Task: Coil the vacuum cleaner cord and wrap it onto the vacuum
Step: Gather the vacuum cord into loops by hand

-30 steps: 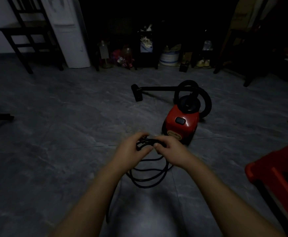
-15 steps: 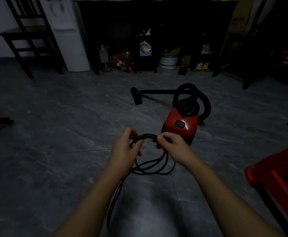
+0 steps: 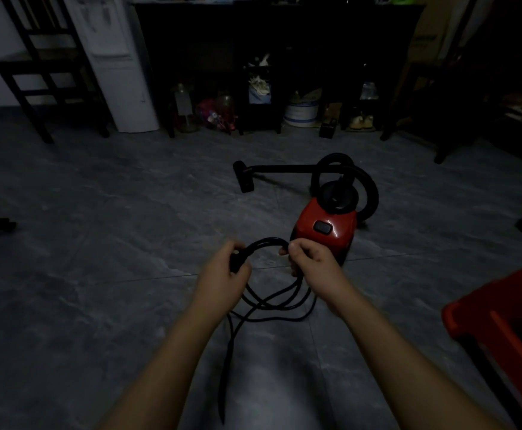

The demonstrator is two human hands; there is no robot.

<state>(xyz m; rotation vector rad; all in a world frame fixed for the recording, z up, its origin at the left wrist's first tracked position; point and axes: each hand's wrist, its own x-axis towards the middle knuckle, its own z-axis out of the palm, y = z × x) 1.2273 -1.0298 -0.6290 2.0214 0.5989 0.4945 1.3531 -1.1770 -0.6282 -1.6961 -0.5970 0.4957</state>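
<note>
A small red vacuum cleaner point(image 3: 326, 226) with a black top, looped black hose point(image 3: 368, 187) and wand stands on the grey floor ahead. The black cord point(image 3: 265, 243) hangs in several loops between my hands, just in front of the vacuum. My left hand point(image 3: 222, 279) grips the left side of the loops. My right hand point(image 3: 310, 260) pinches the right side, close to the vacuum's front corner. A loose length of cord point(image 3: 227, 352) trails down between my forearms toward me.
A dark table point(image 3: 278, 32) with jars, a bucket and shoes beneath it lines the far wall. A dark chair point(image 3: 42, 72) and a white appliance point(image 3: 120, 63) stand back left. A red plastic stool or crate point(image 3: 501, 330) sits close at right.
My hands have drawn apart and risen slightly, spreading the loops wider. The view has tilted up a little, showing more of the far table.
</note>
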